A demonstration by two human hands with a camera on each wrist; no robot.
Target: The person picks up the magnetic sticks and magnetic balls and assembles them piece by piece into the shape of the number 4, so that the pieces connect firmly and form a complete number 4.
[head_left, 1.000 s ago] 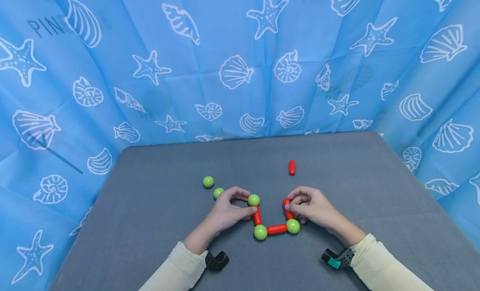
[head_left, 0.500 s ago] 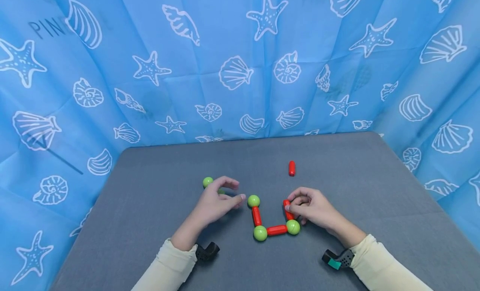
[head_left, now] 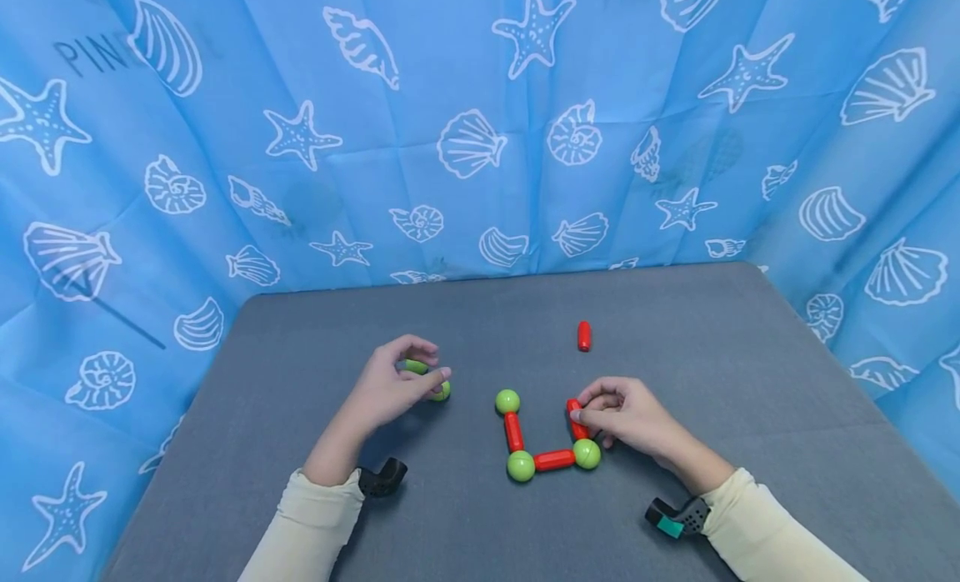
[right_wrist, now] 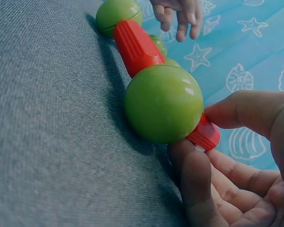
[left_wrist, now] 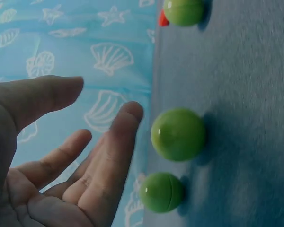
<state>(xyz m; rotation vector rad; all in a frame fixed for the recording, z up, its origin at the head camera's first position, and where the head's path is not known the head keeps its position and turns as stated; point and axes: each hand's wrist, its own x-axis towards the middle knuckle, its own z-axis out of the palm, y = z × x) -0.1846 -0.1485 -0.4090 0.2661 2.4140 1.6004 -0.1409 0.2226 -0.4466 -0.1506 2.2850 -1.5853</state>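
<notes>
My right hand (head_left: 626, 411) pinches a red rod (head_left: 576, 419) between thumb and fingers. One end of that rod meets a green ball (head_left: 587, 454), which the right wrist view shows large. From this ball a red rod (head_left: 553, 459) runs left to a green ball (head_left: 521, 466). Another red rod (head_left: 513, 432) goes back from there to a green ball (head_left: 507, 401), making a U. My left hand (head_left: 390, 386) hovers over two loose green balls (left_wrist: 178, 134), fingers apart and holding nothing. In the head view it partly covers them.
A loose red rod (head_left: 584, 336) lies farther back on the grey cloth-covered table (head_left: 675, 332). Blue curtain (head_left: 480, 198) with shell and starfish prints hangs behind and at the sides. Each wrist wears a black camera mount (head_left: 678, 515).
My left hand has let go of the back-left end of the U and moved left, over the two loose green balls. The right hand keeps its grip on the red rod, nearly still.
</notes>
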